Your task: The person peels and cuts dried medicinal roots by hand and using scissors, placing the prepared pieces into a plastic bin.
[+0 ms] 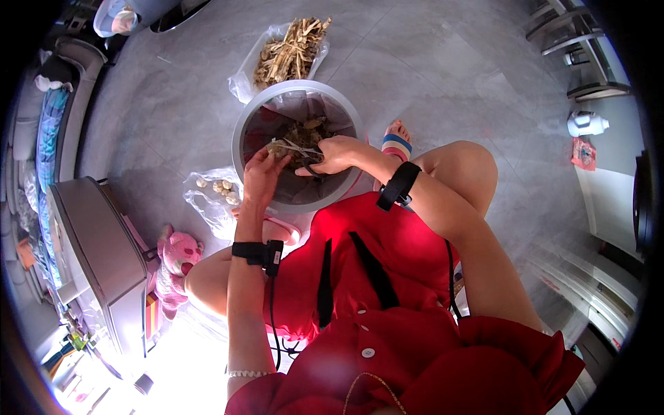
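Over a round grey bin (243, 179) lined with a dark bag, my right hand (340, 153) grips a pair of scissors (314, 165) by its dark handles. The scissor blades point left and reach a garlic bulb (279, 149) in my left hand (262, 174). My left fingers pinch the bulb from below; part of it is hidden. Dry brown trimmings (306, 132) lie in the bin beneath both hands. Whether the blades are closed on the bulb's roots or stem, I cannot tell.
Beyond the bin, a bundle of dried garlic stalks (290, 54) rests on a clear plastic bag. Several garlic bulbs (223, 185) sit in another plastic bag (210, 207) to the left. A pink plush toy (176, 259) leans by a grey cabinet (98, 223).
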Tool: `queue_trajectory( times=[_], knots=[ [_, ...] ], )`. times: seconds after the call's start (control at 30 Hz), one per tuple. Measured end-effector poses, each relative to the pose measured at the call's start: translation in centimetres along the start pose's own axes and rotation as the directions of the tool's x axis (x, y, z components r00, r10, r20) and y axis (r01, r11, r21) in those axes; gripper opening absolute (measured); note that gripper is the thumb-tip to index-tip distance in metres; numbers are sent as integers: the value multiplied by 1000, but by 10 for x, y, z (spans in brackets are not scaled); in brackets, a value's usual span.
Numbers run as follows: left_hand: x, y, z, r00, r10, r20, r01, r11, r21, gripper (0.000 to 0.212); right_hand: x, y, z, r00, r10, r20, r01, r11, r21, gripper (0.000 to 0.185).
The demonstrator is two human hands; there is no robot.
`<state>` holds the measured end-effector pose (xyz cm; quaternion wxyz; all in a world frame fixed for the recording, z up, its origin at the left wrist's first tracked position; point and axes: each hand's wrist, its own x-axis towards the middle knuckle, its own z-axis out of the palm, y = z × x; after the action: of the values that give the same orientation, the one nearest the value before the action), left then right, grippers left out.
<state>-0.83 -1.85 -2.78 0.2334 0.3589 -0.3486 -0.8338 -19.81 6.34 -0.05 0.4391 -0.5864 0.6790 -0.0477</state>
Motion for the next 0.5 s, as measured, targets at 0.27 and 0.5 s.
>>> queue_trajectory(
  times=[0.27,0.5],
  knots=[
    [1,0,1,1000,5,-27,-9,992,-123,32,3,5,1,997,53,-59,-51,998,38,76],
    [-2,0,1,997,-50,-54,45,994,-95,29,-5,-9,-6,996,24,-81,-24,1000,1,77]
  ],
)
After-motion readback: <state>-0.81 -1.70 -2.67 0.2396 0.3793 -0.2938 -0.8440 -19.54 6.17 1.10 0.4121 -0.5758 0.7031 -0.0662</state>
